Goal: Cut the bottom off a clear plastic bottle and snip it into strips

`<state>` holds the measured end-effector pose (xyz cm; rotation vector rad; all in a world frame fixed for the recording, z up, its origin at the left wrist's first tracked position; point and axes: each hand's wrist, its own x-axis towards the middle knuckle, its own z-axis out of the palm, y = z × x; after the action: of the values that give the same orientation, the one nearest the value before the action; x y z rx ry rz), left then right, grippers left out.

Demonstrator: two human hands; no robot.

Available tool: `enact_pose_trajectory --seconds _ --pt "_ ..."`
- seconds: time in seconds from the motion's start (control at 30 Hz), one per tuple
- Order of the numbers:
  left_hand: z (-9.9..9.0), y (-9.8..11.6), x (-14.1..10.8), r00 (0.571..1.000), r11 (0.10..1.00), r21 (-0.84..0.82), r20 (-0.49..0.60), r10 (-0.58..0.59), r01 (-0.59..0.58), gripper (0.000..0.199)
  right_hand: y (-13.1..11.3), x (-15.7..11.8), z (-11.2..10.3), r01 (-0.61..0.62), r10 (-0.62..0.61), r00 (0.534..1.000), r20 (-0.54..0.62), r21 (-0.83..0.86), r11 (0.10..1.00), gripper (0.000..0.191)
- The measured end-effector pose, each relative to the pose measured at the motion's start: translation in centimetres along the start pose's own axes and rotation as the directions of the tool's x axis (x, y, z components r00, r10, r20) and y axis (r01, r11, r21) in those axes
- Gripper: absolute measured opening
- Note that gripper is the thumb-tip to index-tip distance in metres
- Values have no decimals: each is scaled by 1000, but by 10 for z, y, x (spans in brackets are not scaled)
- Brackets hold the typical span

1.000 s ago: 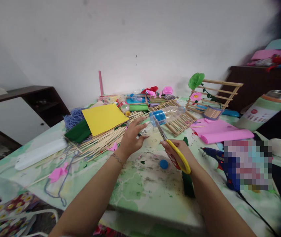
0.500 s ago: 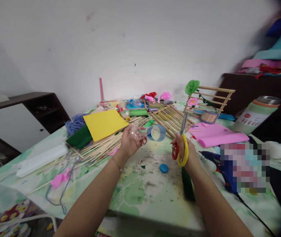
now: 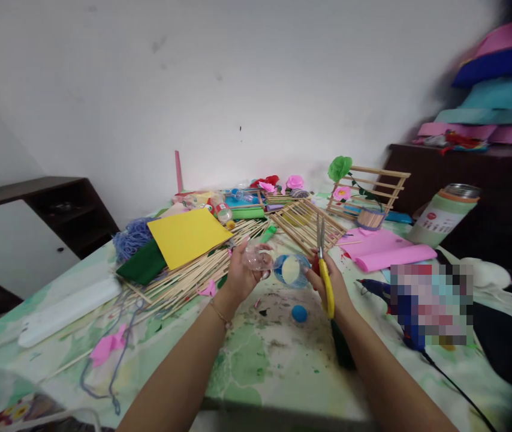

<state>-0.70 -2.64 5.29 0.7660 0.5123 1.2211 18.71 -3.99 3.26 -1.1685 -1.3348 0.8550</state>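
Observation:
My left hand (image 3: 240, 273) is closed around a clear plastic bottle piece (image 3: 258, 259), its cut end facing right. Just right of it is a blue-tinted clear plastic ring (image 3: 291, 270), with the fingertips of my right hand (image 3: 328, 279) at its right edge. That hand also holds yellow-handled scissors (image 3: 325, 270), blades pointing up and slightly apart. On the cloth below the ring lies a blue bottle cap (image 3: 299, 313). Dark green material (image 3: 342, 347) lies by my right wrist, partly hidden.
Bamboo sticks (image 3: 193, 264), yellow sheet (image 3: 188, 237) and purple yarn (image 3: 133, 239) lie left. Behind are a stick lattice (image 3: 307, 225) and small stick fence (image 3: 375, 186). At right are pink paper (image 3: 388, 255), a blue glue gun (image 3: 379, 289) and a tumbler (image 3: 445, 216).
My right hand has moved left to the plastic ring, its fingers now at the ring's edge. The scissors' blades are slightly more apart. The camera view has shifted a little.

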Motion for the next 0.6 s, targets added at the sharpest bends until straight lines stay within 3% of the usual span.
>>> enact_pose_trajectory --seconds 0.1,0.2,0.4,0.5,0.6 --pt "3 -7 -1 997 994 80 2 78 -78 44 6 -2 1 64 -71 994 -80 -79 995 53" --pt "5 -12 -3 983 971 159 -17 181 -177 44 10 -4 3 24 -37 991 -126 -106 994 49" --pt "4 -10 -7 900 864 291 -19 434 -411 40 -6 -8 14 -63 54 986 -159 -52 997 55" --pt "0 0 -8 874 840 295 -33 484 -454 32 -20 -4 19 5 -25 990 -139 -138 990 52" --pt "-15 26 -9 898 890 200 -83 431 -409 24 -31 6 15 35 -78 987 -139 -291 956 50"
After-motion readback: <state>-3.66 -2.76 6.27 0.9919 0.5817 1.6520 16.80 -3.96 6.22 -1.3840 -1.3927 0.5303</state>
